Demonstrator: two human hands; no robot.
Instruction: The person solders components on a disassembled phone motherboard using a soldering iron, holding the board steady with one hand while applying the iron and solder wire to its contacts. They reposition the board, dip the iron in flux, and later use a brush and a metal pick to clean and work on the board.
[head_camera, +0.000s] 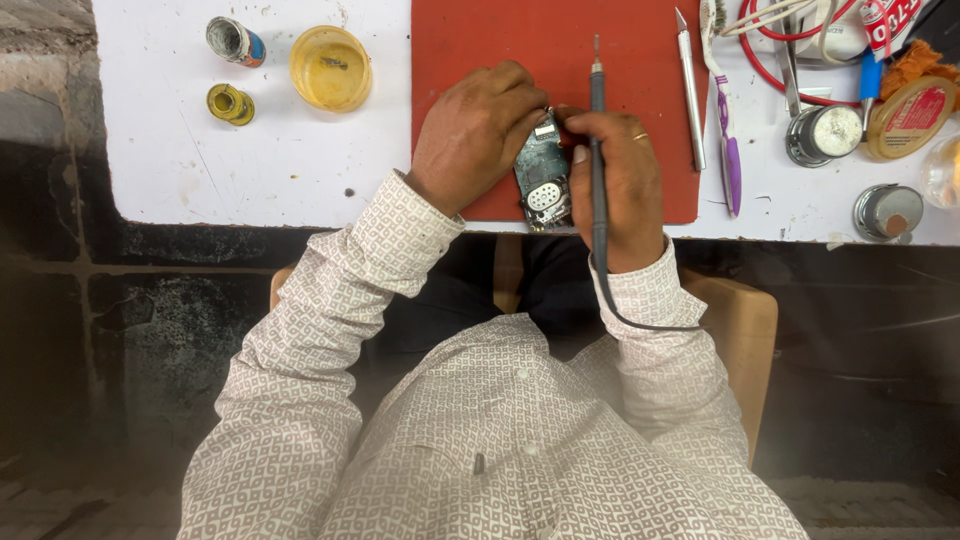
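White worktop (200, 170), red mat (520, 60) at centre frame.
Left hand (475, 135) is clasping a circuit board (543, 180); right hand (625, 185) is pinching it while gripping a soldering iron (598, 140).

A small electronics repair bench: soldering iron (598, 150), red work mat (480, 40), solder spool (230, 103), toothbrush (724, 110).

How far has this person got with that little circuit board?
Done: the circuit board lies bare, out of any casing, on the red mat. In hand: the left hand steadies it while the right hand grips a soldering iron, tip pointing away from the board. Left: no housing in view, so reassembly isn't started.
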